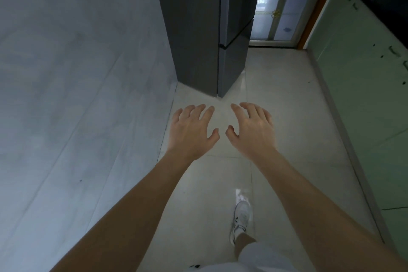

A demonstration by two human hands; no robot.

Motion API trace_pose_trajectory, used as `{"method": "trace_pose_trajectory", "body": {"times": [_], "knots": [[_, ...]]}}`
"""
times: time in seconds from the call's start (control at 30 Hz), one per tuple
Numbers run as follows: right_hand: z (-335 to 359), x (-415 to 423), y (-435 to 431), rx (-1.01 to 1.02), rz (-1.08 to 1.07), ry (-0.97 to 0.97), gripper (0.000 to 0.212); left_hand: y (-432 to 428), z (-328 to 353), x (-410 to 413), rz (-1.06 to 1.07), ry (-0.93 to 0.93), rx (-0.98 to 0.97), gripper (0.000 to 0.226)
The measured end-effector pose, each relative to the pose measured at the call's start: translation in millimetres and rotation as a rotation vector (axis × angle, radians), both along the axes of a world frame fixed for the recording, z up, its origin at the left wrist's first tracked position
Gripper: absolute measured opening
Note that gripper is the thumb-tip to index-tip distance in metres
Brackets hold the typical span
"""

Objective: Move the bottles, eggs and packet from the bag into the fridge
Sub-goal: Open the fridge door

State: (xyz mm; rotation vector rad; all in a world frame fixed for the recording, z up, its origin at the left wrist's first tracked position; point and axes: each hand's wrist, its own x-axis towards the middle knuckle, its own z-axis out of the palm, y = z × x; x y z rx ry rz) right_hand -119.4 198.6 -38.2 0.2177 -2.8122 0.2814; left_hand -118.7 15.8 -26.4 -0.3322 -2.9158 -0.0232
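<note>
Both forearms (136,205) stretched out over the floor (287,117), left hand (192,132) and right hand (254,132) with fingers (208,112) spread wide, holding nothing; grey fridge (198,28) stood shut, far ahead against the left wall (77,73).

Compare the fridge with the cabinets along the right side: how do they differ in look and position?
The fridge is dark grey; the cabinets are pale green. The fridge stands beside the left wall; the cabinets run along the right. The cabinets carry small dark handles; none show on the fridge. Both are shut and stand on the pale tiled floor.
</note>
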Motion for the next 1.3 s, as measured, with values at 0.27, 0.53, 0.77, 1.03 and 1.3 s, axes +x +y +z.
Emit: {"method": "trace_pose_trajectory", "body": {"times": [0.27, 0.53, 0.77, 1.03, 1.3], "knots": [[14.7, -130.1, 58.1, -0.051, 0.019, -0.007, 0.053, 47.7, 8.9, -121.1, 0.066, -0.005, -0.042, 0.063], [14.4, -228.1, 107.6, -0.102, 0.051, -0.017, 0.057, 94.8, 10.0, -212.2, 0.133, -0.017, 0.002, 0.063], [1.0, -291.9, 124.4, -0.081, 0.047, -0.067, 0.055, 107.2, -1.8, -279.3, 0.151, -0.071, 0.004, 0.064], [0.0, -392.4, 114.4, -0.068, 0.034, -0.059, 0.053, 99.6, -10.8, -384.1, 0.129, -0.063, 0.078, 0.062], [17.2, -535.8, 75.5, -0.051, 0.031, -0.014, 0.052, 61.4, 6.6, -529.5, 0.099, -0.018, 0.124, 0.068]]}}
